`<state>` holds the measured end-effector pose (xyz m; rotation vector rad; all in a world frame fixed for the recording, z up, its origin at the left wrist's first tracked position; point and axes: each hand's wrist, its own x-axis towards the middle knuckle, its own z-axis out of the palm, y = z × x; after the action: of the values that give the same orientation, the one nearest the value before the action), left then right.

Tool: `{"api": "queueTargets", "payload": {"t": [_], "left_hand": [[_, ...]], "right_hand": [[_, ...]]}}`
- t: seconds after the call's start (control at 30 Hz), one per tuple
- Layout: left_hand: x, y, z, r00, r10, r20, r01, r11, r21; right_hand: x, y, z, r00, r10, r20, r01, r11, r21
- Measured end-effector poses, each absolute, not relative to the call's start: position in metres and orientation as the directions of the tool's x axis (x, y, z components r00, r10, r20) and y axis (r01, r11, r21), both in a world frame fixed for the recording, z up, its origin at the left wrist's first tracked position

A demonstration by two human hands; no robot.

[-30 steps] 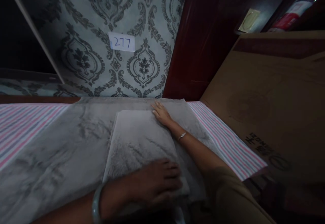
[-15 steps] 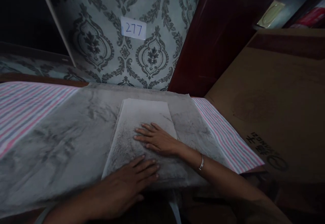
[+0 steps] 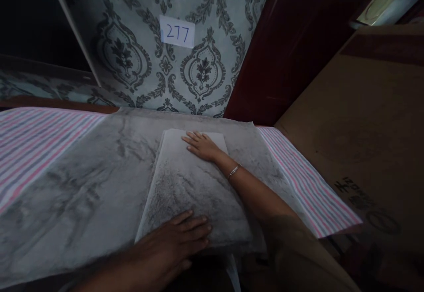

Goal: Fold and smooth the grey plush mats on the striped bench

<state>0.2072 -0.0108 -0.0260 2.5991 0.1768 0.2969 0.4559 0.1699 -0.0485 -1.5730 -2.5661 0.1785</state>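
A folded grey plush cloth (image 3: 195, 186), paler toward its far end, lies flat before me. It rests on a larger grey plush cloth (image 3: 89, 181) spread across the table. My right hand (image 3: 202, 145) lies open, palm down, on the far end of the folded cloth, a bracelet round its wrist. At the near edge, my left hand (image 3: 175, 243) is also open, its spread fingers resting on the cloth's near left part. The palms are hidden from view.
A pink, grey and white striped cloth shows at the left (image 3: 33, 142) and right under the grey one. A large cardboard box (image 3: 364, 142) stands at the right. Behind are patterned wallpaper, a paper marked 277 (image 3: 178, 31), a dark red panel (image 3: 274, 40) and a dark screen (image 3: 36, 22).
My right hand has slid away from me, from the middle of the folded cloth to its far end. My left hand stays almost in place. The view has shifted slightly.
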Motion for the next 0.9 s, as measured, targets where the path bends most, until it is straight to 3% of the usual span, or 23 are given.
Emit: {"api": "queueTargets", "payload": {"t": [0.3, 0.37, 0.43, 0.57, 0.67, 0.77, 0.9], "left_hand": [[0.204, -0.012, -0.035, 0.965, 0.168, 0.203, 0.043, -0.86, 0.508], [0.2, -0.014, -0.038, 0.946, 0.216, 0.241, 0.081, -0.879, 0.47], [0.194, -0.017, -0.038, 0.916, 0.288, 0.279, 0.156, -0.897, 0.414], [0.174, -0.019, -0.037, 0.892, 0.321, 0.317, 0.25, -0.937, 0.244], [0.159, -0.02, -0.048, 0.883, 0.322, 0.343, 0.304, -0.947, 0.107], [0.15, -0.02, -0.066, 0.857, 0.322, 0.401, 0.327, -0.943, 0.06], [0.151, -0.019, -0.08, 0.835, 0.299, 0.462, 0.302, -0.951, 0.069]], "right_hand": [[0.443, 0.172, -0.032, -0.263, 0.963, -0.057, 0.945, 0.245, -0.215], [0.434, 0.154, -0.026, -0.317, 0.947, -0.045, 0.923, 0.297, -0.244], [0.421, 0.127, -0.024, -0.454, 0.891, 0.009, 0.865, 0.444, -0.234], [0.396, 0.072, -0.026, -0.751, 0.66, 0.025, 0.649, 0.745, -0.154], [0.385, 0.056, -0.03, -0.834, 0.552, 0.018, 0.545, 0.829, -0.127], [0.381, 0.077, -0.035, -0.821, 0.571, 0.024, 0.564, 0.816, -0.128], [0.377, 0.138, -0.04, -0.719, 0.694, 0.025, 0.686, 0.715, -0.133]]}}
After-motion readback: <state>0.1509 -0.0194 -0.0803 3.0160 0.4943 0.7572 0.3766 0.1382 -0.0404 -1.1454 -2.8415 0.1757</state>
